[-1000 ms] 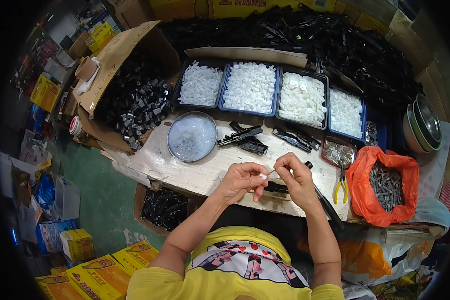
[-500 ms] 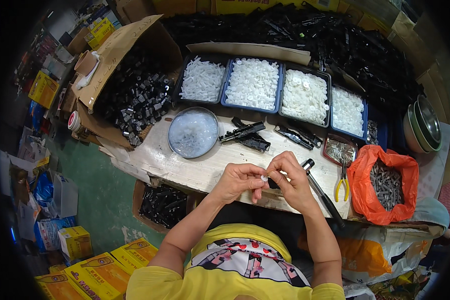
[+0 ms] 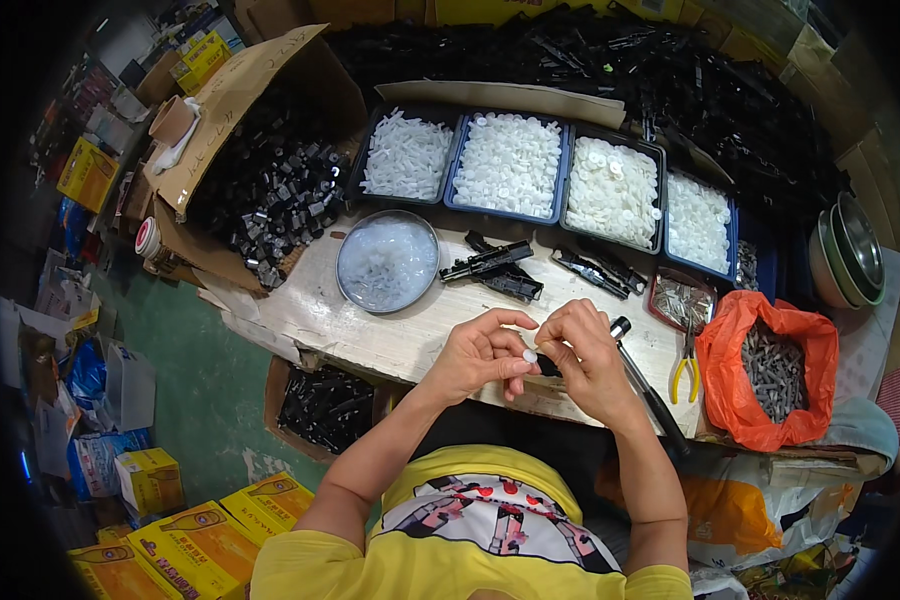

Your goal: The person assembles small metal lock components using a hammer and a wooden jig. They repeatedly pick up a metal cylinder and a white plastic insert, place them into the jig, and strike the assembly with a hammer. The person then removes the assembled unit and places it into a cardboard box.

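Over the bench's front edge, my left hand (image 3: 478, 358) pinches a small white round plastic piece (image 3: 529, 356) between thumb and finger. Close beside it, my right hand (image 3: 587, 358) has its thumb and fingertips pressed together near that piece; what they hold is too small to make out. A hammer (image 3: 654, 402) with a black grip lies right of my right hand, its head by my knuckles. Beyond both hands, black slim mechanical assemblies (image 3: 490, 266) lie on the white bench top (image 3: 410, 345), with another black pair (image 3: 598, 272) to their right.
Four trays of white plastic parts (image 3: 505, 165) line the back. A round dish (image 3: 387, 262) and a carton of black parts (image 3: 288, 200) stand left. To the right are yellow-handled pliers (image 3: 685, 378), a small tray of metal pins (image 3: 682, 302) and an orange bag of grey parts (image 3: 715, 355).
The fingers of my left hand have lifted and spread slightly, while its thumb keeps the white piece. My right hand has shifted very little. Things on the bench stay put.
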